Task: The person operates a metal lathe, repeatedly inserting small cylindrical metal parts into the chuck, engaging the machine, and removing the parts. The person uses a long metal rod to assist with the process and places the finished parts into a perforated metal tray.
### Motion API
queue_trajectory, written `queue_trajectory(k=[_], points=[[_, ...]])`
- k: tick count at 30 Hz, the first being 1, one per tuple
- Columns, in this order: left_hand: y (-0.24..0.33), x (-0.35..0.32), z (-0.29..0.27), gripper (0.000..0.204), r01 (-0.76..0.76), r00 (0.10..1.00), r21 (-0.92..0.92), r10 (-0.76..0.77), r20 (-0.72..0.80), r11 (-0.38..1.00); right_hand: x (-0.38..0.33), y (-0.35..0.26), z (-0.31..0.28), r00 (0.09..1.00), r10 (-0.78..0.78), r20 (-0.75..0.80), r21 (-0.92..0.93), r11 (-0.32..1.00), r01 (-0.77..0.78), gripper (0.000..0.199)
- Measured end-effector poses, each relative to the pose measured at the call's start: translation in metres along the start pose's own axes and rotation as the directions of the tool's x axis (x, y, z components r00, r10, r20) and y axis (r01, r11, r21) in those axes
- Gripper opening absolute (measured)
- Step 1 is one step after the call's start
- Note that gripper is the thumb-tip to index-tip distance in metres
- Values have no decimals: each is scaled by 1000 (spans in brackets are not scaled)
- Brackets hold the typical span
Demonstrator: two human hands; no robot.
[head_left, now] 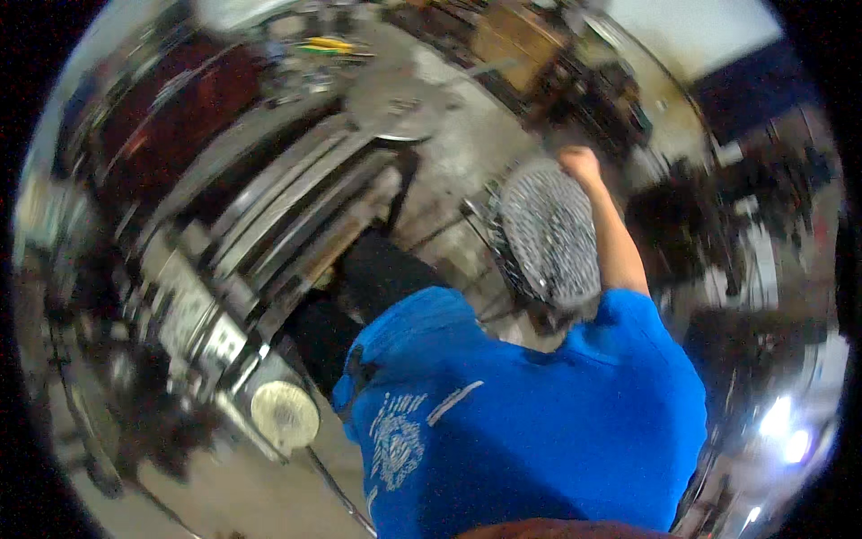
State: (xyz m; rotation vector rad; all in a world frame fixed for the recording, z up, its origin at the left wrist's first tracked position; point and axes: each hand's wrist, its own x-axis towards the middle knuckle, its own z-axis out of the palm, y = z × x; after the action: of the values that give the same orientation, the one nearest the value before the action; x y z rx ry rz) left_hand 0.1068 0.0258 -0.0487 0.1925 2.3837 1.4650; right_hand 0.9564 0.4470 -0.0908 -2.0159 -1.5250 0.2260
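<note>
Nearest is the blue T-shirt [539, 395] of the wearer, pale print on its front, with dark trousers [395, 269] beyond it; to the left stands a long metal machine [278, 211] with parallel rails, a pale round wheel [285, 415] at its near end and a flat grey disc [400, 106] at its far end; grey floor [453, 162] shows between the machine and the right arm; farther off, a yellow item [329, 44] lies among blurred tools and a brown box [516, 45] sits in dark clutter, while bright lights [797, 446] glare at the right edge.

The oval grey panel [549, 229] is just left of the right forearm, above the floor in the view, its upper right edge meeting the right hand [581, 166]; that hand's fingers look curled in, though blur means I cannot tell whether they are clamped on the edge; the left hand is out of view.

The panel is mottled light and dark, perhaps perforated, with a paler border and dark parts along its lower left side.
</note>
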Motion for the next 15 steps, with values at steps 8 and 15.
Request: queue_trajectory(k=[8,15], points=[[2,7,30,42,88,996,-6,-87,34,996,-61,36,-27,930,329,161,-458,860,-225,20],[-4,0,-21,42,146,989,-56,-145,15,988,-68,30,26,866,315,388,-706,706,59,25]])
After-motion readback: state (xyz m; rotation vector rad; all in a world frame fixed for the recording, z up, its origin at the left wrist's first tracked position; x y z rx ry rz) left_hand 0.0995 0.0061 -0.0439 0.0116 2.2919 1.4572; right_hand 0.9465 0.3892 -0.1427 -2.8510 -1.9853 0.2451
